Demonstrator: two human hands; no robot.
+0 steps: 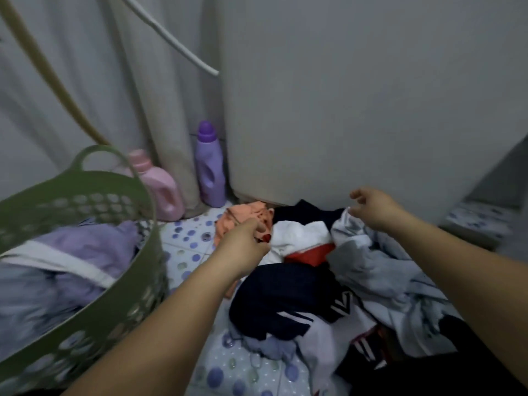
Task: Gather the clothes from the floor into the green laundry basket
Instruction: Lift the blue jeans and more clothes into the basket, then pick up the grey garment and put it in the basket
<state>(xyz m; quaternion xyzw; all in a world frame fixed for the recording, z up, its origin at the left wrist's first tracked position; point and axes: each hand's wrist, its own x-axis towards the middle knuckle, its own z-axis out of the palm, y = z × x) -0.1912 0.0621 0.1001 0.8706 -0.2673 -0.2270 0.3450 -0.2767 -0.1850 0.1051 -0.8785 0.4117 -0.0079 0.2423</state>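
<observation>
The green laundry basket [134, 304] stands at the left, holding lilac and pale blue clothes [85, 252]. A pile lies on the dotted tile floor to its right: an orange garment [245, 214], a white and red one [303, 238], a navy one with white stripes [285, 298] and a grey-blue one [380, 272]. My left hand [245, 247] rests on the near edge of the orange garment with its fingers curled around the cloth. My right hand [374, 208] hovers over the far corner of the grey-blue garment, fingers apart.
A pink detergent bottle [161, 192] and a purple one [210, 170] stand against a grey curtain [128, 95] behind the basket. A large white appliance side [343, 110] rises right behind the pile. A raised step [483, 221] is at the right.
</observation>
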